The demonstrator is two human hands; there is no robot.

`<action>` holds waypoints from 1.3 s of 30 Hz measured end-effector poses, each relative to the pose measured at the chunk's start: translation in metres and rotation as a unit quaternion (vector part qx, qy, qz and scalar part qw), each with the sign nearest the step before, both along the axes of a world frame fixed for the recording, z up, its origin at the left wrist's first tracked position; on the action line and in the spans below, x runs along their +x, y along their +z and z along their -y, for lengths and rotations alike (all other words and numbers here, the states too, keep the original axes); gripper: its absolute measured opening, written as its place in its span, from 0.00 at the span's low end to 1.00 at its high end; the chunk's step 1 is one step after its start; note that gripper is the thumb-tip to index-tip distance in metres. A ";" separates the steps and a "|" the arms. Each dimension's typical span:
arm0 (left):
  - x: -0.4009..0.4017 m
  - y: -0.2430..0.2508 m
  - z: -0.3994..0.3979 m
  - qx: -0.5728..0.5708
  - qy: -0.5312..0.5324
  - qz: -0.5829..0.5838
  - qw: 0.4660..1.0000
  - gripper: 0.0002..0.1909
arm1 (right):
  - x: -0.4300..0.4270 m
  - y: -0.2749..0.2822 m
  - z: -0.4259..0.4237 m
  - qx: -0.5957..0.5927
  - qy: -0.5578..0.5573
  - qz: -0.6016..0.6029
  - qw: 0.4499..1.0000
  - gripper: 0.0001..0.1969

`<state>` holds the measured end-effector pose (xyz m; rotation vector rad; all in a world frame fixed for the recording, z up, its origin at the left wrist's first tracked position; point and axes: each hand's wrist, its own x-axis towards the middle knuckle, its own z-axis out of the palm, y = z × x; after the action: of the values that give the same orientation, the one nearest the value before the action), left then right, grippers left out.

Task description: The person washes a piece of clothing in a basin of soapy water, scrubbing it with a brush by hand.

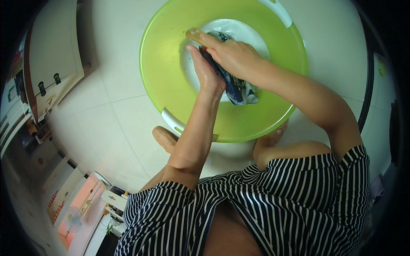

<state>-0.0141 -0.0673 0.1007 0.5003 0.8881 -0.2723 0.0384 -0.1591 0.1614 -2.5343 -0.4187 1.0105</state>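
Observation:
A large green plastic basin (pixel 163 67) stands on the floor before me, with soapy suds over its pale round bottom. A wet dark blue patterned cloth (pixel 234 91) is bunched in it, foam clinging to its lower end. My left hand (pixel 206 72) supports the cloth from the left side, with its thumb extended and the other fingers hidden by the fabric. In my right hand (pixel 238 57) is a wooden bar (pixel 194 34), perhaps a scrub brush handle, held over the cloth. Its underside is hidden, so bristles cannot be seen.
White grips (pixel 173 121) sit on the basin's rim. My feet, one in a tan slipper (pixel 164 138), are by its near edge on pale floor tiles (pixel 125 124). A pale cabinet (pixel 54 41) stands at left. Lower left are an electric fan (pixel 73 219) and a green plant (pixel 109 229).

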 end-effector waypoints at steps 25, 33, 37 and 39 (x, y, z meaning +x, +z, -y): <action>0.082 -0.042 -0.032 0.008 -0.023 0.096 0.995 0.45 | 0.041 -0.020 0.006 0.002 0.071 0.140 0.988 0.26; 0.087 -0.037 -0.047 0.028 -0.050 0.023 0.998 0.19 | 0.066 -0.044 0.020 -0.080 0.049 0.143 0.985 0.24; 0.068 -0.008 -0.049 0.005 -0.076 -0.009 0.997 0.22 | 0.062 -0.057 0.048 -0.150 0.036 0.156 0.976 0.26; 0.064 -0.025 -0.052 0.016 -0.047 0.018 0.999 0.25 | 0.051 -0.060 0.048 -0.056 0.032 0.064 0.996 0.26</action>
<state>0.0500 -0.0157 0.0757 0.5762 0.8365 -0.3340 0.0893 -0.2069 0.1015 -2.7120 -0.4940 0.9216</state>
